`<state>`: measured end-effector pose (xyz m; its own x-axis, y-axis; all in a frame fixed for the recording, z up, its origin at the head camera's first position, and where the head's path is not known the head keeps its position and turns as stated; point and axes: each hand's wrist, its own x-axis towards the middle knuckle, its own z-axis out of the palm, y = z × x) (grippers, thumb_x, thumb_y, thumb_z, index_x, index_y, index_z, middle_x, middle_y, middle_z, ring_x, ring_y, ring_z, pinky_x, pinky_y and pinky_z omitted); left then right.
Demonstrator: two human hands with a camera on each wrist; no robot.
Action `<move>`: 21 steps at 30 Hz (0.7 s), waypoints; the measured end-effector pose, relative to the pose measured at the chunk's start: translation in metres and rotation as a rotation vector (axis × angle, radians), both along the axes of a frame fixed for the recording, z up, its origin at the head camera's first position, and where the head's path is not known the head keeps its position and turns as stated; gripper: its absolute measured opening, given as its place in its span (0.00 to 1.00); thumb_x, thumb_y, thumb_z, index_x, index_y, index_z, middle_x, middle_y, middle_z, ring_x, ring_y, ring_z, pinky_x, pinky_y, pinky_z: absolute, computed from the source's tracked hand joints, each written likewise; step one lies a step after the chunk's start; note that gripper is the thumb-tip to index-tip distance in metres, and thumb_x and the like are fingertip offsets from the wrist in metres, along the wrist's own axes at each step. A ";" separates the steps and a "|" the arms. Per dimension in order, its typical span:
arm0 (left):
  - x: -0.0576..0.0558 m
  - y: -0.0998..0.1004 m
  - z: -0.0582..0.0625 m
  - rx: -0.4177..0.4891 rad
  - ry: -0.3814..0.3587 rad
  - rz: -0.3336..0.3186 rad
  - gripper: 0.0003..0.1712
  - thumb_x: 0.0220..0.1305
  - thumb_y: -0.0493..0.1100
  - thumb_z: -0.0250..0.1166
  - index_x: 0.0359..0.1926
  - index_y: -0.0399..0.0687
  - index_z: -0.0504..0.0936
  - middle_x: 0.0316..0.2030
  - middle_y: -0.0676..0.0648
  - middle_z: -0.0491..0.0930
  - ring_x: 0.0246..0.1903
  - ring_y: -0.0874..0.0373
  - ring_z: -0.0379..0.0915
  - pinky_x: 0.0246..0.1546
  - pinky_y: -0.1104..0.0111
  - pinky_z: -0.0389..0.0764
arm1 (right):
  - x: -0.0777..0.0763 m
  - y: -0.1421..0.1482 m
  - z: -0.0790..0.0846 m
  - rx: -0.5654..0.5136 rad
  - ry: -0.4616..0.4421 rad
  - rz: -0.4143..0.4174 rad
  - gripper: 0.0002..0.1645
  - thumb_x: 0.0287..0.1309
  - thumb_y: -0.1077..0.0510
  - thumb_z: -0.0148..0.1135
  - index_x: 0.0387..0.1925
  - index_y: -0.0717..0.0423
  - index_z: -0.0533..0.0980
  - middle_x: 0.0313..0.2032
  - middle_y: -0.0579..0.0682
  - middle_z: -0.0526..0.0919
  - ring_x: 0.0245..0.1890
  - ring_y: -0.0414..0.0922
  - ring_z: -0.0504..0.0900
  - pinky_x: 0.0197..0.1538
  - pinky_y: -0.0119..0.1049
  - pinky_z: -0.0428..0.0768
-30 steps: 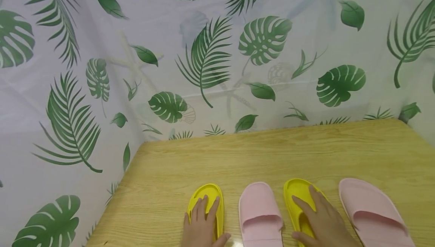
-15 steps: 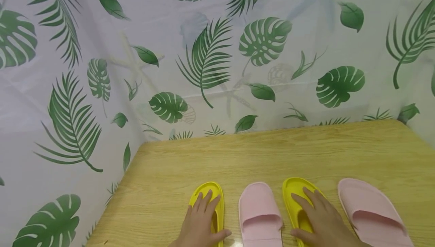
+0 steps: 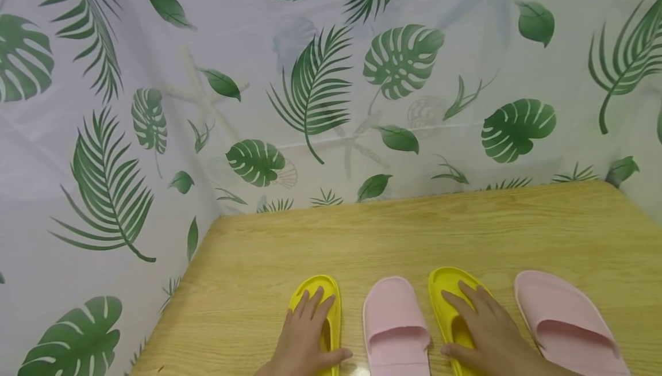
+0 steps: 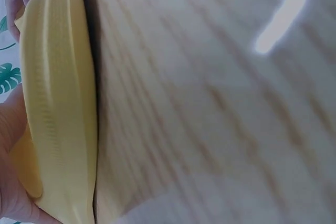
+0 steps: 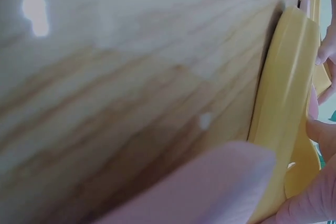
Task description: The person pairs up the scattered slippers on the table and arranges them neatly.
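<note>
My left hand lies over the left yellow slipper, its fingers spread on the upper and its thumb stretched out to the right. The right yellow slipper has my right hand laid across it, fingers extended over the upper and thumb across the foot opening. Both yellow slippers stand sole down, toes away from me. Their heels fall outside the head view. In the left wrist view the slipper's side runs along the tabletop, with part of the hand at its left.
Between the yellow slippers is a pink slipper; another pink slipper lies right of my right hand. All rest on a wood-grain table. A white leaf-print cloth hangs behind and along the sides.
Both yellow slippers have slid slightly away from me under the hands. The left fingers have moved a little forward over the upper. The pink slippers have stayed put.
</note>
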<state>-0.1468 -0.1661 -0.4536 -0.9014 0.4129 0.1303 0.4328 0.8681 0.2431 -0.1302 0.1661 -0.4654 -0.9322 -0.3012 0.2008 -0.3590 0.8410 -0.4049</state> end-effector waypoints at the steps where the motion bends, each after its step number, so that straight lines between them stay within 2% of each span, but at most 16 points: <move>1: 0.000 0.000 0.000 0.001 -0.006 -0.003 0.52 0.46 0.71 0.66 0.66 0.47 0.65 0.67 0.39 0.61 0.66 0.36 0.55 0.53 0.36 0.65 | 0.000 0.000 0.000 -0.005 0.000 0.001 0.50 0.43 0.30 0.66 0.61 0.57 0.68 0.62 0.70 0.65 0.59 0.73 0.64 0.51 0.69 0.66; 4: -0.001 -0.001 0.001 0.018 -0.037 -0.022 0.53 0.47 0.71 0.65 0.67 0.46 0.63 0.68 0.37 0.59 0.66 0.35 0.53 0.53 0.35 0.64 | 0.001 -0.001 0.001 -0.013 0.020 0.011 0.49 0.42 0.33 0.68 0.60 0.57 0.68 0.61 0.71 0.65 0.57 0.75 0.63 0.50 0.70 0.65; 11: -0.003 -0.010 0.004 0.058 -0.162 -0.085 0.50 0.54 0.67 0.63 0.70 0.46 0.58 0.71 0.36 0.52 0.68 0.32 0.45 0.56 0.31 0.55 | -0.001 0.003 0.000 -0.054 0.083 0.079 0.46 0.40 0.40 0.72 0.59 0.57 0.67 0.60 0.72 0.64 0.55 0.77 0.62 0.49 0.71 0.64; 17: -0.004 -0.011 0.004 0.048 -0.176 -0.091 0.50 0.54 0.67 0.62 0.70 0.46 0.57 0.71 0.36 0.51 0.68 0.32 0.45 0.57 0.32 0.55 | -0.002 0.005 -0.002 -0.087 0.058 0.093 0.44 0.42 0.42 0.72 0.59 0.57 0.68 0.60 0.73 0.63 0.55 0.78 0.62 0.49 0.71 0.63; 21: -0.003 -0.011 0.005 0.042 -0.159 -0.103 0.51 0.53 0.67 0.62 0.70 0.45 0.58 0.70 0.35 0.52 0.68 0.32 0.46 0.56 0.32 0.56 | -0.003 0.004 -0.004 -0.064 0.089 0.089 0.43 0.42 0.42 0.72 0.58 0.58 0.70 0.59 0.72 0.65 0.54 0.77 0.65 0.48 0.70 0.66</move>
